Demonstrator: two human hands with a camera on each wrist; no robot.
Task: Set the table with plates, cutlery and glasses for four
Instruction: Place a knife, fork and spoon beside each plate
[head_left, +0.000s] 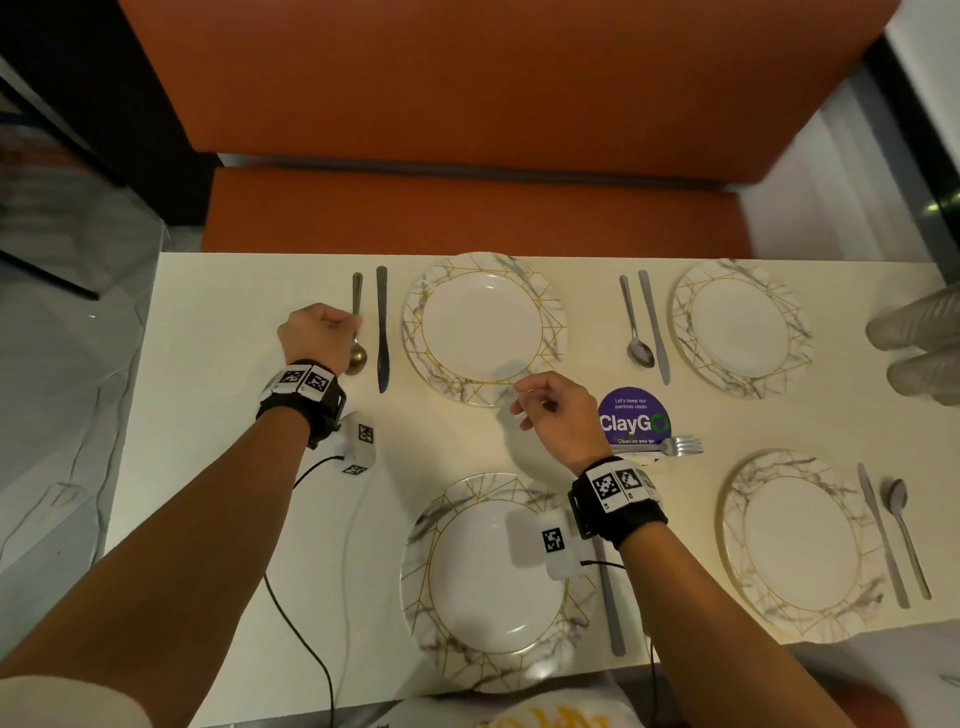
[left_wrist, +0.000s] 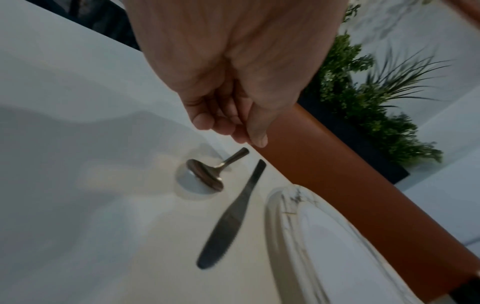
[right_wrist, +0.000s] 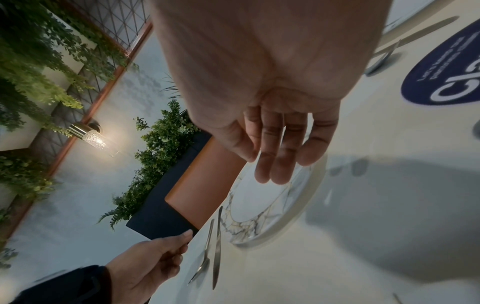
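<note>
White table (head_left: 208, 519), orange bench (head_left: 467, 208).

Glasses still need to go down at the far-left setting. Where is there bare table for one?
Bare table lies left of the spoon, out to the table's left edge, and between the two left plates, near the left hand. It is crowded around the purple sticker, where a fork lies.

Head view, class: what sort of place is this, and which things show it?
Probably an office pantry or canteen booth: an orange bench along a white table, and a sticker asking users to keep pantries clean.
</note>
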